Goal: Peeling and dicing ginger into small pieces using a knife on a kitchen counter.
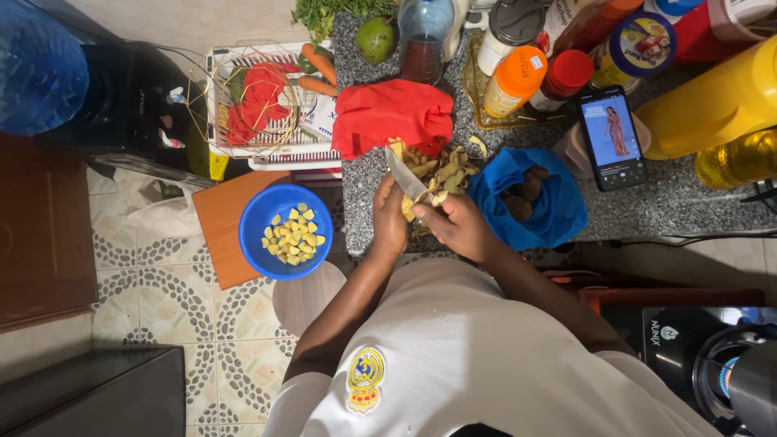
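Head view, left hand (390,226) gripping knife (405,175), right hand (460,224) clasping potato (413,208)

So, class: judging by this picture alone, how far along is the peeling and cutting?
Done: cut yellow pieces fill the blue bowl, and peelings are heaped on the counter. In hand: the left hand works a knife on a piece held by the right hand. Left: unpeeled ones in the blue bag.

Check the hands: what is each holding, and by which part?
Left hand grips a knife by its handle, blade pointing away. Right hand holds a partly peeled yellow tuber around its side.
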